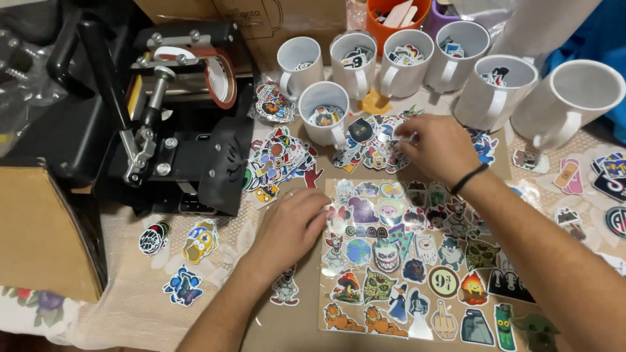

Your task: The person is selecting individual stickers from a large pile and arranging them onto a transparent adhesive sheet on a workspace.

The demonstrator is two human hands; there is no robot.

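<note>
Your left hand (290,225) lies flat with its fingers spread loosely, the fingertips pressing the left edge of the clear sheet of stickers (417,257) that covers the middle of the table; it grips nothing, it only holds the sheet down. Your right hand (440,146) reaches past the sheet's far edge into the loose pile of stickers (368,143), fingers bent and close together over the pile, but whether they have pinched a sticker you cannot tell from this view. The pile lies just beyond the sheet, away from you and slightly left of your right hand, touching the base of the nearest white mug (324,111), so your right hand is clearly the nearer one to it. The sheet's long side runs toward you and away, with rows of stickers filling it almost to the near edge. A second heap of stickers (280,160) sits to the left of the pile, beside the black mug press (176,111). A row of white mugs (456,65) closes off the far side, and scattered stickers crowd the right. The freest room is the cloth to the left of the sheet, near your left wrist.
</note>
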